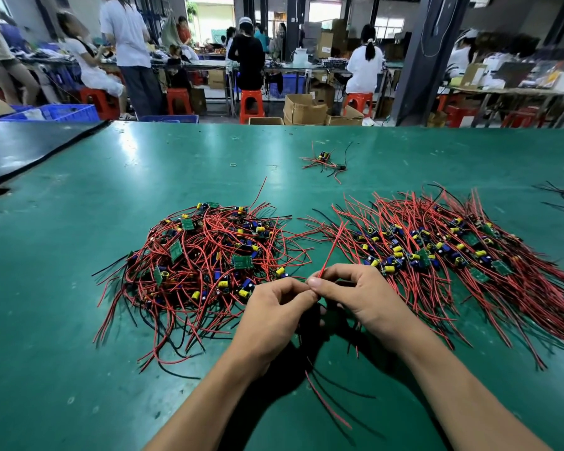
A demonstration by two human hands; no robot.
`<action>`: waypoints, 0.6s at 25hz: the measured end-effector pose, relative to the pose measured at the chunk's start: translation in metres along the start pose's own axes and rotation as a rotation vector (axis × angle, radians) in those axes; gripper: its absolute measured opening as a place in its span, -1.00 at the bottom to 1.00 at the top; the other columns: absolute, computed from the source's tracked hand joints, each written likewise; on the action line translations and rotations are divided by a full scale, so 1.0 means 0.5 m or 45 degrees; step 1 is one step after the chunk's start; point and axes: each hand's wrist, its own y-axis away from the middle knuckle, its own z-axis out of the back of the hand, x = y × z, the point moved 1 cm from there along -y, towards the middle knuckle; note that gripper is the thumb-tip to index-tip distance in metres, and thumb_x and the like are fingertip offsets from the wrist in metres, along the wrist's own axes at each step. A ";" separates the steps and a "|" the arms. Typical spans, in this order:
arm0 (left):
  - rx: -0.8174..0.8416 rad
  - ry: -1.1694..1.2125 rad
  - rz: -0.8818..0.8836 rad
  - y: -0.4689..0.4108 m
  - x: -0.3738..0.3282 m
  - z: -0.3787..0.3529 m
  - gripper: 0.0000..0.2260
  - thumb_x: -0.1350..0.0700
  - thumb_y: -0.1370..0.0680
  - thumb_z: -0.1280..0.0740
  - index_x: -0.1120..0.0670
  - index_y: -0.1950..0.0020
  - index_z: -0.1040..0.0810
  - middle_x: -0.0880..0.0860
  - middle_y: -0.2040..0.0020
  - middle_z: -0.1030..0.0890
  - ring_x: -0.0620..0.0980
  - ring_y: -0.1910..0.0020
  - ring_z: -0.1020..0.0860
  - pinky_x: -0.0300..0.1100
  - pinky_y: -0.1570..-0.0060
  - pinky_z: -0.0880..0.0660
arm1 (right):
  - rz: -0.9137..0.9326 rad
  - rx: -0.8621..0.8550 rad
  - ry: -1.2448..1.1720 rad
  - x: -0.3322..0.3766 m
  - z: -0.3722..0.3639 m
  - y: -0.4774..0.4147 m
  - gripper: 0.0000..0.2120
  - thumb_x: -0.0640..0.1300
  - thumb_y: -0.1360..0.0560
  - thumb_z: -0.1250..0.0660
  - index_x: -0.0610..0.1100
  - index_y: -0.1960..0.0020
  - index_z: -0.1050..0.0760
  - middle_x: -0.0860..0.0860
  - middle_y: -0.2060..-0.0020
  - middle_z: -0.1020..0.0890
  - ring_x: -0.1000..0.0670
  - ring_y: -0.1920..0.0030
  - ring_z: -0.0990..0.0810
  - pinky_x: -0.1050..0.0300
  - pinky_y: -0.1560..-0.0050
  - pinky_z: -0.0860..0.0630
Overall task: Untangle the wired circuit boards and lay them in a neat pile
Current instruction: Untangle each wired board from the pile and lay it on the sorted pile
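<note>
A tangled heap of small green circuit boards with red and black wires [202, 265] lies on the green table [79, 320], left of centre. To the right, a laid-out pile of boards [437, 252] has its wires fanned in rows. Between the two, above the table, my left hand [271, 317] and my right hand [362, 297] meet, both pinching one wired board that their fingers hide. A red wire [334, 247] rises from the right fingers, and red and black wires [326, 402] hang below the hands.
Two stray wired boards [326, 161] and a small rubber ring [233, 164] lie farther back. More black wires [560, 196] show at the right edge. A dark mat [20, 151] covers the far left corner. Beyond the table, people sit on red stools among boxes and blue crates.
</note>
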 end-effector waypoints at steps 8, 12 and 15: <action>0.242 -0.008 0.063 -0.001 -0.005 0.004 -0.91 0.25 -0.54 -0.37 0.18 0.17 -0.60 0.18 0.26 -0.67 0.09 0.35 -0.58 -0.05 0.17 -0.45 | 0.002 -0.346 -0.057 -0.026 0.014 -0.024 -0.90 -0.08 -0.46 -0.51 -0.09 0.18 -0.67 0.00 0.47 -0.46 0.07 0.50 -0.35 0.22 0.45 -0.30; 0.313 0.059 0.100 0.001 -0.008 0.006 -0.90 0.28 -0.53 -0.36 0.18 0.19 -0.60 0.20 0.29 -0.65 0.07 0.37 -0.55 -0.19 0.30 -0.50 | 0.069 -0.498 -0.192 -0.024 0.020 -0.035 -0.91 -0.24 -0.45 -0.50 -0.07 0.17 -0.68 0.09 0.39 -0.57 0.12 0.45 -0.46 0.30 0.43 -0.41; 0.365 0.005 0.086 0.004 -0.011 0.007 -0.92 0.25 -0.53 -0.38 0.18 0.17 -0.61 0.17 0.28 -0.66 0.07 0.31 -0.54 -0.20 0.26 -0.50 | 0.152 -0.610 -0.189 -0.025 0.038 -0.042 -0.90 -0.30 -0.45 -0.49 -0.12 0.11 -0.64 0.09 0.33 -0.60 0.11 0.44 -0.46 0.31 0.40 -0.43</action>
